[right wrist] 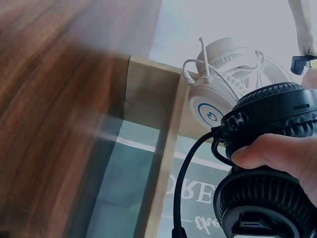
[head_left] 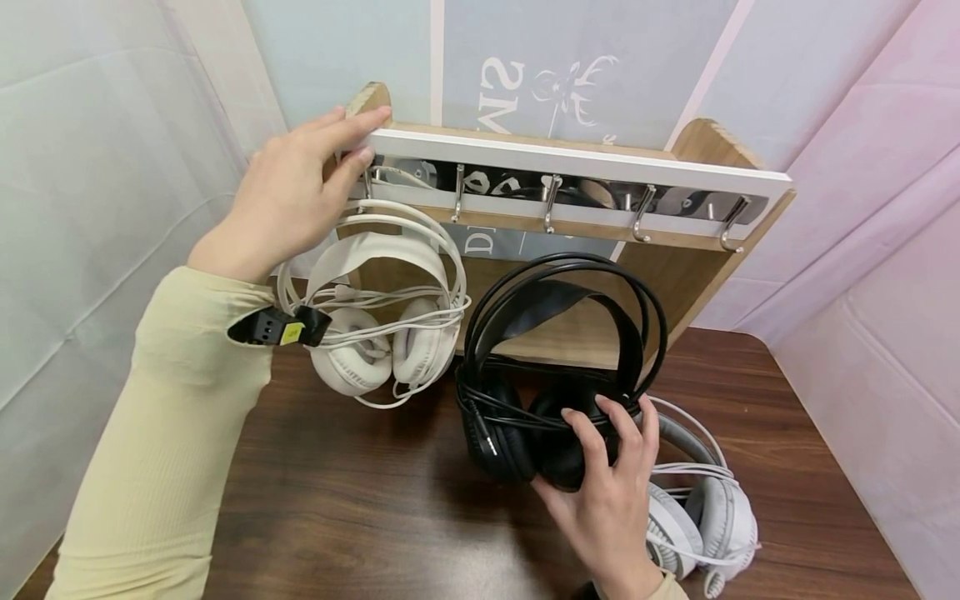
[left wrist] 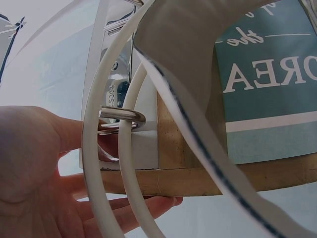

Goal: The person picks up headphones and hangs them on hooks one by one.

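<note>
White headphones (head_left: 351,373) hang by their headband from the leftmost hook (left wrist: 124,114) of a wooden hook rack (head_left: 570,158). My left hand (head_left: 288,187) grips the rack's upper left end, thumb on the front and fingers at the back. Below the middle hooks, my right hand (head_left: 611,500) holds black headphones (head_left: 498,442) by the ear cups, headband upward. A black cable is wound round them. In the right wrist view, the thumb (right wrist: 267,151) presses between the two black cups (right wrist: 262,203), and a thin black microphone boom (right wrist: 178,193) sticks out.
Silver-white headphones (head_left: 723,508) lie on the dark wooden table (head_left: 337,517), right of my right hand. More metal hooks (head_left: 643,212) line the rack's front, with nothing on them. Pale curtains (head_left: 862,275) close in the sides, and a printed cloth (head_left: 637,50) hangs behind.
</note>
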`<state>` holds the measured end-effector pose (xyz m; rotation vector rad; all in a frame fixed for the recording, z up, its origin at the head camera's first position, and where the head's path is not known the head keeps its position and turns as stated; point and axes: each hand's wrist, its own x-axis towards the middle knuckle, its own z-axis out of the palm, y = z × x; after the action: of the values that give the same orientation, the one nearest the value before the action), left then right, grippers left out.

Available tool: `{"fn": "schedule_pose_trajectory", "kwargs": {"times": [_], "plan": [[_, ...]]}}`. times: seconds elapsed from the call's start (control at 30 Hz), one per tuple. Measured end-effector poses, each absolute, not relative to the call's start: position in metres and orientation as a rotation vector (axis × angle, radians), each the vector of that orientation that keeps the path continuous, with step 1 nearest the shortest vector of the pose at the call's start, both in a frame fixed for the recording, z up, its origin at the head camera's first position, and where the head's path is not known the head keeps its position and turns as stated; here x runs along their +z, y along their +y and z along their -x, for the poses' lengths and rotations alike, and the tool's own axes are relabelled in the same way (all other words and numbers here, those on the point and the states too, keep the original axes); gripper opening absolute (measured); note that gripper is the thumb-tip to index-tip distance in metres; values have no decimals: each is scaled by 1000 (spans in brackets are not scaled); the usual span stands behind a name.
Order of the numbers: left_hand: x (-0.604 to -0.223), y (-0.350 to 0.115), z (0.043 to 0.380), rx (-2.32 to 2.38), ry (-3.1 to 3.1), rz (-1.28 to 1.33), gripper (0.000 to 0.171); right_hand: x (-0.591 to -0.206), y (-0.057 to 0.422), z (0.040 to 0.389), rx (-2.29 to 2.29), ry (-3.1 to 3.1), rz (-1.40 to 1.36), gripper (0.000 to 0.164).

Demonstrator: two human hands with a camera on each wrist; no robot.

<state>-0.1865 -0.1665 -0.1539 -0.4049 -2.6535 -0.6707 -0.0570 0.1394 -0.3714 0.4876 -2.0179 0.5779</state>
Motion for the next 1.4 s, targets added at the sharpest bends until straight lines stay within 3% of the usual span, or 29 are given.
{"fn": "schedule_pose_trajectory", "kwargs": {"times": [0.77, 1.4], "plan": [[-155, -164, 186, -667, -2657, 402, 43, -354, 138, 69, 528, -2038, -514, 80], [-156, -164, 187, -659, -2645, 397, 43, -352, 137, 78, 463, -2096, -480, 85]]}}
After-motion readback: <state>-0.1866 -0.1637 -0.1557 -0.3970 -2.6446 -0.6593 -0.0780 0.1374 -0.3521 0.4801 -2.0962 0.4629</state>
